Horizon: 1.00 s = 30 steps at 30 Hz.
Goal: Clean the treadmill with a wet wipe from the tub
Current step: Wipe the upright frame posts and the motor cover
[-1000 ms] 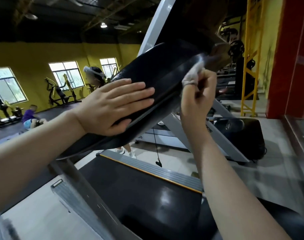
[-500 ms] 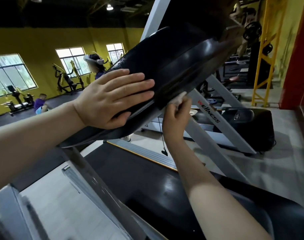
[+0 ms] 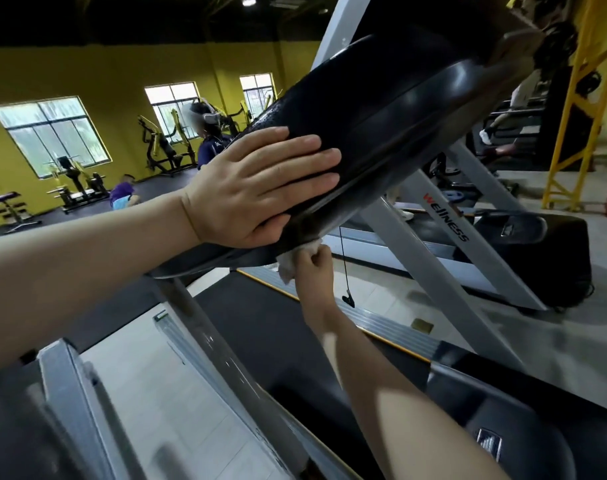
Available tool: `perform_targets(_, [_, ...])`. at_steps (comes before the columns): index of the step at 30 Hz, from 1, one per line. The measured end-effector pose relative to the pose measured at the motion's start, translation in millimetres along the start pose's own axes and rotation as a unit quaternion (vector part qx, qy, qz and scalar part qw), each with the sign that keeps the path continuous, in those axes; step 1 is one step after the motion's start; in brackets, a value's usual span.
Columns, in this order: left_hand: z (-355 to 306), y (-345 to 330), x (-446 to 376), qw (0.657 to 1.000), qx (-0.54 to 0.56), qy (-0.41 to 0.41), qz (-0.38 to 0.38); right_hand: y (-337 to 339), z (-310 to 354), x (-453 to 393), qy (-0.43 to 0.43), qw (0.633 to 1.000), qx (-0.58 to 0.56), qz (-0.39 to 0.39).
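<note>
The wet wipe (image 3: 296,259) sits bunched against the underside of the treadmill console (image 3: 381,109), pinched in your right hand (image 3: 314,263). Your left hand (image 3: 260,188) lies flat on top, fingers straight, steadying it. You're mid-wipe; next, I'd judge, sweep along the lower edge with firm pressure.

left hand (image 3: 257,192) flat on console (image 3: 381,109) | right hand (image 3: 312,268) presses wipe (image 3: 290,265) underneath

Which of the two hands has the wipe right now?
The right hand, curled around the white wipe under the lower edge of the black console. The left hand lies flat and empty on the console's back.
</note>
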<state>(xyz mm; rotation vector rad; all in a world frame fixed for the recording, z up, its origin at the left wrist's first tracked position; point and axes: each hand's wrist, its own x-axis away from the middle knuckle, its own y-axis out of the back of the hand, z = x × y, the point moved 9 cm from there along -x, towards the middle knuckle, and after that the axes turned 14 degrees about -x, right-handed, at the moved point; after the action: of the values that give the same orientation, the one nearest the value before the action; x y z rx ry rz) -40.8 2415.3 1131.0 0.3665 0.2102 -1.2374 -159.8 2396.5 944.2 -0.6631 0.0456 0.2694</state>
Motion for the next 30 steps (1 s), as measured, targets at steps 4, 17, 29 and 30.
perform_targets(4, [0, -1, 3, 1.0, 0.002, 0.001, 0.003, -13, 23, 13, 0.087, 0.991, -0.098, -0.007])
perform_targets(17, [0, 1, 1, 1.0, 0.01, 0.008, 0.001, -40, -74, -3, -0.135, 0.984, -0.117, 0.009])
perform_targets(29, [0, 1, 0, 1.0, -0.001, 0.011, 0.0, -25, -101, -32, -0.184, 0.972, -0.145, 0.031])
perform_targets(30, [-1, 1, 0, 1.0, 0.002, 0.01, 0.0, -19, -102, -42, -0.203, 0.971, -0.126, 0.03])
